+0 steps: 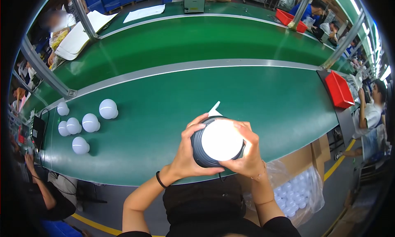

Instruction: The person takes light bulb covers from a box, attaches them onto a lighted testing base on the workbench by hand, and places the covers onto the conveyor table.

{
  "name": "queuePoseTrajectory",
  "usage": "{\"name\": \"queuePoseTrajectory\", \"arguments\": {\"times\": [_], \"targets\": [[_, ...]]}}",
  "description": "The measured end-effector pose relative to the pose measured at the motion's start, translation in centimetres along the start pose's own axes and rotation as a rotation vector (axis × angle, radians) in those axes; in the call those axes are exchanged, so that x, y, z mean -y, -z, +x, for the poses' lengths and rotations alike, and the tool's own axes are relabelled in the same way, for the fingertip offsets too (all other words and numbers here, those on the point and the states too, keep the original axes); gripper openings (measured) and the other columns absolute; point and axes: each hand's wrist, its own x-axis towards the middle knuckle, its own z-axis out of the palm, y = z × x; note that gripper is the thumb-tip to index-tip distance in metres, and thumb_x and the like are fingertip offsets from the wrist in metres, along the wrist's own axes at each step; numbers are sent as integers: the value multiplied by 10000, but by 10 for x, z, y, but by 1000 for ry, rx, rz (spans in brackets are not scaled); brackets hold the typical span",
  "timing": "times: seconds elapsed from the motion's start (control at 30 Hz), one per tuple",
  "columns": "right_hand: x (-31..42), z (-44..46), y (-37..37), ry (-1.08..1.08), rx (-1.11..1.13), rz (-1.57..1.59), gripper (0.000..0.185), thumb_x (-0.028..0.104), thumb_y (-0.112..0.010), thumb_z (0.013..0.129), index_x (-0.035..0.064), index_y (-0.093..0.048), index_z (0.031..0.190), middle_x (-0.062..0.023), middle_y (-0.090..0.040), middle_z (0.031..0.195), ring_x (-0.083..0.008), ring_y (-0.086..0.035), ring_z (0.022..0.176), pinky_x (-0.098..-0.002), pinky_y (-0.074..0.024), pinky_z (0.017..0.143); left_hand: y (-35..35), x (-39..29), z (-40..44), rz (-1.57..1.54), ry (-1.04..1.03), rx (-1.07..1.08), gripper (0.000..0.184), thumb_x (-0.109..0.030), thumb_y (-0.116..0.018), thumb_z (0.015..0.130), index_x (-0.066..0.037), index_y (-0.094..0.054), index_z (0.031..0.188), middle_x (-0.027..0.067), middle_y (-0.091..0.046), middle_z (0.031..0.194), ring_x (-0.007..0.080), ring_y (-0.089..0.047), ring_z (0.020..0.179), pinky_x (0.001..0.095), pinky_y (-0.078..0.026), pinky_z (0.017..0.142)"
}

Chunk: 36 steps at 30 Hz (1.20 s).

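Observation:
A glowing white bulb [222,140] sits in a dark grey, ribbed round base [198,148] near the front edge of the green table. My left hand [186,152] is wrapped around the left side of that base, thumb along its front. My right hand [249,150] grips the bulb's right side, with its thumb at the lower edge. Glare washes out the bulb's surface, and the fingers' far ends are partly hidden. A small white piece [214,108] sticks out behind the base. To the left, several unlit white bulbs [91,123] lie on the table.
Below the table at right stands a cardboard box [300,152] with a plastic bag of white bulbs [293,194]. A red bin [339,89] is at the right end. Metal posts [45,68] rise beyond the table [164,97]. Co-workers sit at left, right and across.

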Motion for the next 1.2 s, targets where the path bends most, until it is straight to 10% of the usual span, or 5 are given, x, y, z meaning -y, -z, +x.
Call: {"name": "queuePoseTrajectory", "arguments": {"times": [0.33, 0.73, 0.9, 1.1, 1.2], "targets": [[-4, 5, -6, -207, -69, 89, 783, 71, -738, 631, -8, -296, 1273, -237, -450, 1265, -339, -495, 1120, -388, -395, 949, 25, -22, 19, 92, 187, 6, 1017, -373, -800, 592, 14, -233, 1342, 270, -280, 1376, 379, -322, 1279, 448, -283, 1041], [-7, 1, -4, -145, -29, 6, 792, 80, -764, 596, 48, -329, 1257, -202, -496, 1196, -362, -519, 1013, -425, -436, 863, -1, -52, 73, 376, -79, -169, 330, -175, -573, 736, -6, -620, 1016, 136, -639, 1035, 297, -612, 990, 400, -435, 879], [-10, 0, -4, -136, -7, 10, 829, 37, -759, 590, 19, -274, 1263, -207, -438, 1215, -301, -510, 1068, -395, -437, 898, 9, -51, 73, 183, 44, -88, 439, -202, -283, 922, 78, -580, 1084, 206, -590, 1130, 341, -524, 1128, 382, -353, 983], [-10, 0, -1, -126, 31, -25, 871, 22, -762, 586, 0, -233, 1277, -221, -369, 1276, -287, -494, 1119, -390, -429, 934, 30, -30, 50, -48, 182, -163, 483, -303, -369, 914, 38, -480, 1238, 180, -472, 1298, 355, -291, 1310, 425, -216, 1067], [-9, -1, -2, -153, 19, 9, 865, 27, -756, 598, 6, -229, 1284, -225, -309, 1321, -293, -488, 1131, -395, -422, 947, 32, -14, 26, -26, 248, 13, 786, -445, -554, 807, -20, -240, 1390, 141, -289, 1435, 357, -170, 1355, 443, -144, 1094]]}}
